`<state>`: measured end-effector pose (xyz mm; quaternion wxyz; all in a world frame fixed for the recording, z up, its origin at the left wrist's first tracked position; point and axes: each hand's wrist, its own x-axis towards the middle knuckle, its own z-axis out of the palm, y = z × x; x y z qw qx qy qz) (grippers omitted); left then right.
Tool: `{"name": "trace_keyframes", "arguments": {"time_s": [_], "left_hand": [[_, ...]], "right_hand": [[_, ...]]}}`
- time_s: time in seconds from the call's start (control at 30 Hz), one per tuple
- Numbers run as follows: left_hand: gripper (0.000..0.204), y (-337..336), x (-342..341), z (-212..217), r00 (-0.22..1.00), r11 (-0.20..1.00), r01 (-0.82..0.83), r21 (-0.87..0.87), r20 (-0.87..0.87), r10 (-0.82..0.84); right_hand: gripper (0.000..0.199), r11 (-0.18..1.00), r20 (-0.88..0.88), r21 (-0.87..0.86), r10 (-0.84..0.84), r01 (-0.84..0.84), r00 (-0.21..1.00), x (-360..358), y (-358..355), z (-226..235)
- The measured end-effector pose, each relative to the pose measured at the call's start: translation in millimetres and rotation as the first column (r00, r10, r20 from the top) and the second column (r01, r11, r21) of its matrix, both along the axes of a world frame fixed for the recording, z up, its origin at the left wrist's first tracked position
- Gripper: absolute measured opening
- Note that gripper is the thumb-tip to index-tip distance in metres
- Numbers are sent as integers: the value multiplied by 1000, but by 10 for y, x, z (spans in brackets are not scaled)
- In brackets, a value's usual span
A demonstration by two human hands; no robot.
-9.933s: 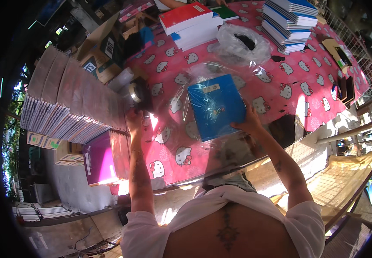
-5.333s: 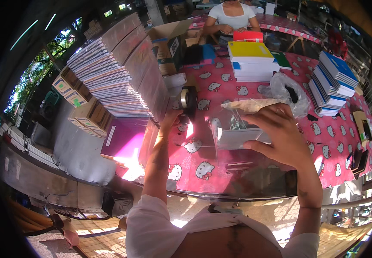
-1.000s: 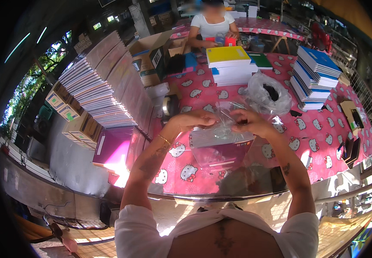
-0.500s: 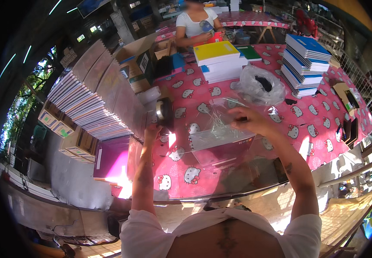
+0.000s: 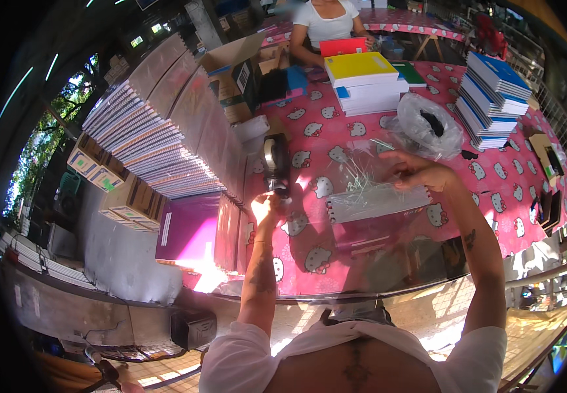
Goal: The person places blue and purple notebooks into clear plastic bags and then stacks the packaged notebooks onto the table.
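A black tape dispenser (image 5: 277, 157) with a roll stands beside the tall stack on the left. My left hand (image 5: 265, 207) is at its near end, fingers pinched together; whatever lies between them is too small to make out. In front of me lies a spiral notebook (image 5: 378, 226) with a purple lower part, under loose clear plastic film (image 5: 360, 175) that glints and creases at its far edge. Over the notebook's far right corner hovers my right hand (image 5: 421, 173), its fingers bent and apart, close to the film.
Wrapped spiral notebooks (image 5: 159, 137) form a tall stack at left, above purple ones (image 5: 188, 229). A crumpled plastic bag (image 5: 427, 128), a yellow-topped book pile (image 5: 365, 72) and a blue-topped pile (image 5: 493, 98) stand farther back. Across the table a person (image 5: 326, 26) handles a red book (image 5: 343, 46).
The view has shifted, so the table's things sit farther right. My left hand stays at the tape dispenser and my right hand over the film. The person across has lowered the red book.
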<state>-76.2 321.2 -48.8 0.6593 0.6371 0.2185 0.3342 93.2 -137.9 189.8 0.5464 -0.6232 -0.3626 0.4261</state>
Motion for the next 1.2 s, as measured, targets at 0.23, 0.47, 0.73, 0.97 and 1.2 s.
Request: {"name": "trace_keyframes", "arguments": {"time_s": [0.23, 0.47, 0.73, 0.97, 1.2], "left_hand": [[25, -768, 418, 1903, 822, 321, 416, 851, -503, 269], [11, -2111, 1025, 3613, 476, -136, 784, 606, -727, -495], [16, -2522, 1779, 3125, 163, -459, 865, 202, -979, -124], [20, -2038, 1823, 1435, -462, -289, 886, -362, -632, -622], [75, -1973, 1210, 912, 135, 230, 858, -459, -229, -964]], "right_hand": [[87, 1000, -143, -2, 4, -4, 990, 79, -194, -45], [87, 998, -151, 63, 30, -21, 988, 179, -174, -136], [90, 986, -184, 143, 105, -79, 977, 277, -171, -228], [92, 996, 191, 58, -84, 74, 978, 316, -139, -256], [95, 997, 201, 63, -58, 46, 978, 313, -173, -254]]}}
